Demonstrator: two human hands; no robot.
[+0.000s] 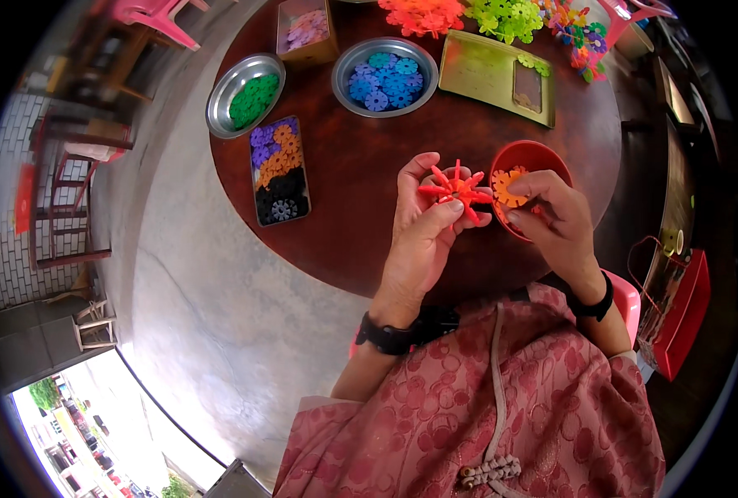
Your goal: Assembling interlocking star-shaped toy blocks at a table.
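Observation:
Red interlocking snowflake discs joined into a spiky cluster (458, 191) are gripped between the thumb and fingers of my left hand (419, 236). My right hand (566, 216) is over the right side of a red bowl (543, 148), just right of the cluster. Its curled fingers press against an orange toothed snowflake disc (507, 189), and its thumb lies below that disc. More small orange-red pieces show in the bowl under the fingers; the rest of its inside is hidden by my hand.
On the round brown table (369, 183) stand a basin of blue discs (386, 80), a basin of green discs (253, 101), a tray of purple, orange and black discs (278, 166), a box (309, 50) and a gold tray (477, 75). Bright disc clusters (502, 18) lie at the back.

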